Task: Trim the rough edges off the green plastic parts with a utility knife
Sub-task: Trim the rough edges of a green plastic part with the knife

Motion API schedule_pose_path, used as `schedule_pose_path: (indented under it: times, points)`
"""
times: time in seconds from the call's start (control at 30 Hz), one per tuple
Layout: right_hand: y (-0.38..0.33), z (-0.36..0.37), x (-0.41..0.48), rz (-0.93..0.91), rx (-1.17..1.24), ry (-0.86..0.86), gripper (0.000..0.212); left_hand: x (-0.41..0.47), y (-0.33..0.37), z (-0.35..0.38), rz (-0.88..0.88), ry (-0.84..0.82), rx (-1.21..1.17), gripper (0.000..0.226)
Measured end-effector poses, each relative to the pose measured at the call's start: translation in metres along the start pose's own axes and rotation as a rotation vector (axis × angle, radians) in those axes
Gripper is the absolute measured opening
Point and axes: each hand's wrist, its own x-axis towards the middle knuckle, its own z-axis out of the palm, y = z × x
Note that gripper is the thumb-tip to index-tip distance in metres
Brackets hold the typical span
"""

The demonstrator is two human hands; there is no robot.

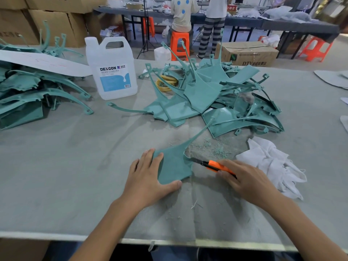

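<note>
Both forearms come in from the bottom edge over the grey table (56, 176). Behind the hands, in the middle of the table, lies a big heap of green parts (216, 95); a second heap (28, 91) lies at the far left. Between the two heaps stands a white jug (113, 72), upright. A crumpled white cloth (273, 162) lies just beside the right hand (243, 178), on its right. The left hand (148, 178) lies flat, fingers straight, and presses one green part (173, 166) on the table, near the front edge. The right hand is closed around an orange utility knife (216, 165); its blade touches the right edge of this part. Small green shavings (212, 149) lie just behind the blade.
</note>
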Motion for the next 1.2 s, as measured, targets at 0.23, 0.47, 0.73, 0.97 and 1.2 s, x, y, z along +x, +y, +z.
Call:
schedule_pose_path:
  times: [0.23,0.47,0.73,0.97,1.2]
  points:
    - [-0.007,-0.001,-0.005,-0.044,-0.039,0.016,0.030,0.000,0.000,0.001,-0.002,0.016,0.008,0.117]
    - [-0.021,0.010,-0.010,-0.001,-0.038,0.181,0.028,0.000,0.000,0.003,-0.014,0.035,-0.006,0.116]
    - [-0.017,0.008,-0.023,-0.151,-0.130,0.244,0.021,0.000,0.001,0.000,-0.009,0.017,-0.008,0.116]
    - [-0.009,0.018,-0.021,-0.191,-0.180,0.282,0.022,-0.001,0.001,-0.001,-0.013,0.007,-0.027,0.116]
    - [-0.004,0.013,-0.012,0.072,0.117,0.336,0.029,-0.002,0.000,-0.006,-0.009,-0.055,-0.009,0.129]
